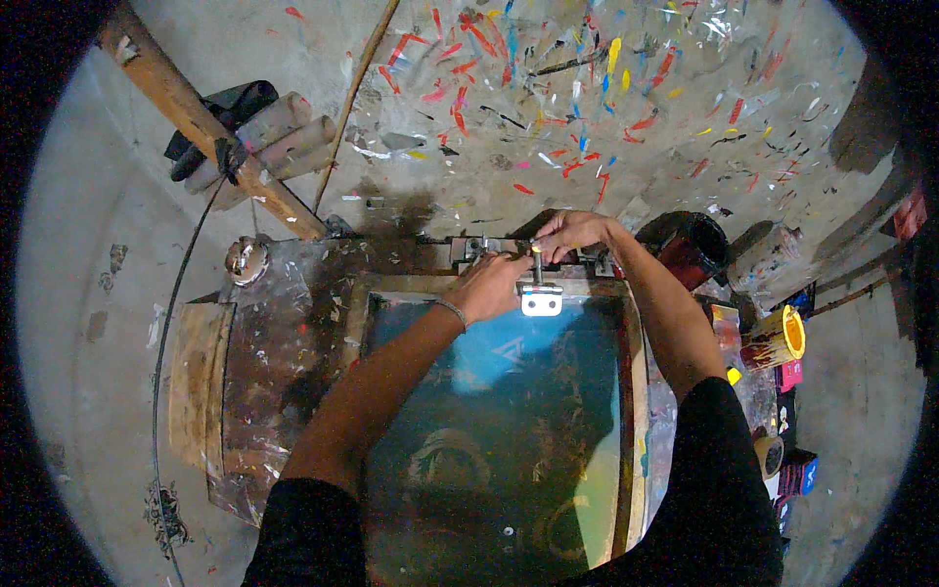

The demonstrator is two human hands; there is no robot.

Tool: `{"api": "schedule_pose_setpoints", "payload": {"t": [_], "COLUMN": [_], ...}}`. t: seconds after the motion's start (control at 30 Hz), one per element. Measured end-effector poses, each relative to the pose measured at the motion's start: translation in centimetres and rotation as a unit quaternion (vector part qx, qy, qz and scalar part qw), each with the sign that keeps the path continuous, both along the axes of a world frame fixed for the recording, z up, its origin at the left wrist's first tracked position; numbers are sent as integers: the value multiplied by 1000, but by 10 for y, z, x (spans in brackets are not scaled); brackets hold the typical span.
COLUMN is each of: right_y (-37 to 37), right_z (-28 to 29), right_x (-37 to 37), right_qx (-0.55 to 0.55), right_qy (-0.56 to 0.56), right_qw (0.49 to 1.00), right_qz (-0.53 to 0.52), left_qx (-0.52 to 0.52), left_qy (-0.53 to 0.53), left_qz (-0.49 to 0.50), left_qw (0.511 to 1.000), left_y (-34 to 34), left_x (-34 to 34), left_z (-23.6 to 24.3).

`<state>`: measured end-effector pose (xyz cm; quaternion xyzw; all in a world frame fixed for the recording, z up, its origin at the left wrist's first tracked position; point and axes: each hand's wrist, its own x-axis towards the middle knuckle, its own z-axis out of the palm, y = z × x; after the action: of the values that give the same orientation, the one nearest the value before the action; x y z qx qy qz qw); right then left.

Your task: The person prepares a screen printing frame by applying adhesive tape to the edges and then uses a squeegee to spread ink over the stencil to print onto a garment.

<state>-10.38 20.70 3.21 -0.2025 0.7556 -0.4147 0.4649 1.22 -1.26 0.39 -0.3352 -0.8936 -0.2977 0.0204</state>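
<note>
A wooden-framed printing screen (pixel 636 391) with a blue-green mesh lies on the stained worktable, its far edge under a metal hinge clamp. The clamp's bright plate (pixel 542 304) with two dark holes shows over the mesh, and an upright bolt (pixel 537 267) rises behind it. My left hand (pixel 487 287) reaches over the frame's far edge, fingers closed together just left of the bolt; what they grip is hidden. From the right, my right hand (pixel 575 233) bends over the bolt's top, its fingers pinched around it.
A paint-crusted can (pixel 246 261) stands at the table's far left corner. On the right are a dark red-stained bucket (pixel 693 249) and a yellow paint pot (pixel 778 338). A slanting wooden post (pixel 196 117) and a paint-smeared wall (pixel 469 157) lie beyond.
</note>
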Motion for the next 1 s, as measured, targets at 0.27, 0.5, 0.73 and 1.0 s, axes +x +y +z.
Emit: {"api": "schedule_pose_setpoints", "payload": {"t": [0.27, 0.5, 0.73, 1.0], "right_y": [-36, -44, -15, -35], "right_z": [20, 48, 22, 9], "right_x": [17, 14, 7, 12], "right_qx": [175, -19, -12, 247], "right_qy": [361, 241, -73, 106], "right_qw": [914, 969, 997, 963], "right_qz": [53, 41, 3, -27], "left_qx": [-18, -10, 36, -15], "left_qy": [76, 60, 57, 63], "left_qz": [-34, -60, -79, -45], "left_qw": [996, 996, 995, 997], "left_y": [-2, -1, 1, -3], "left_x": [5, -5, -2, 2], "left_z": [-2, -7, -6, -10]}}
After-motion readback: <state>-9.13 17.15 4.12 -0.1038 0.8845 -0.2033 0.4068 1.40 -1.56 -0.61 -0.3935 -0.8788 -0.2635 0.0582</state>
